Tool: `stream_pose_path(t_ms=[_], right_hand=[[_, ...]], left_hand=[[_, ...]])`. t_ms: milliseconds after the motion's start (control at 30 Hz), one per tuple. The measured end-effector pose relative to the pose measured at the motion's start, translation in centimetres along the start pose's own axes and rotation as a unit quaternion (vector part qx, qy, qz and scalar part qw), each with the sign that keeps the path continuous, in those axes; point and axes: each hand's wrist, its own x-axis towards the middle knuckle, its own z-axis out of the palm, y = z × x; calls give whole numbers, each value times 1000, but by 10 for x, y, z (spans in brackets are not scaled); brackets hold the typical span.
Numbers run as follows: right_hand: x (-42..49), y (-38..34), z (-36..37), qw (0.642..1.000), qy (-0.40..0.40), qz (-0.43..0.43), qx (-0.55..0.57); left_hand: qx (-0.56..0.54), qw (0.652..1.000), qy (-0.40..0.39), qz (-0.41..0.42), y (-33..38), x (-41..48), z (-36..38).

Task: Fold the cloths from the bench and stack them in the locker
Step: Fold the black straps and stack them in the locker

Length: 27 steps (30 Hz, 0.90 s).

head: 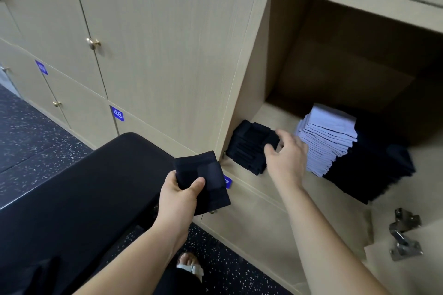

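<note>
1. You look well along: the locker (pixel 249 74) already holds three piles, and one folded dark cloth (pixel 203 182) is not yet stacked.
2. Your left hand (pixel 178 199) pinches that cloth, thumb on top, just outside the locker's front edge, over the end of the bench (pixel 84 187).
3. Your right hand (pixel 286 153) is inside the locker with fingers loosely spread, holding nothing, at the edge of the small dark pile (pixel 249 146). I cannot tell whether it touches.
4. A tall pale-blue pile (pixel 328 139) stands in the middle, and a bigger dark pile (pixel 374 170) is just beside it.
5. You cannot tell how many cloths remain.
</note>
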Motion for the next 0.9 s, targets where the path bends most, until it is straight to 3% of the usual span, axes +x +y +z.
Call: stream_pose_path(t_ms=[133, 233, 400, 500, 633, 900], right_hand=[[-45, -12, -19, 993, -78, -35, 85], [-68, -30, -34, 973, -176, -58, 135], [-91, -52, -50, 921, -379, -58, 64], [-97, -56, -65, 926, -370, -56, 52], [-101, -42, -77, 956, -280, 18, 87], [-108, -13, -90, 932, -266, 127, 210]], left_hand=[[7, 1000, -30, 1, 8, -19, -2], [41, 995, -94, -18, 14, -35, -6], [98, 976, -190, -53, 26, -62, -13], [89, 974, -193, -71, 32, -68, -21], [42, 979, -169, -101, 37, -68, -31], [14, 993, -100, -66, 37, -70, 0]])
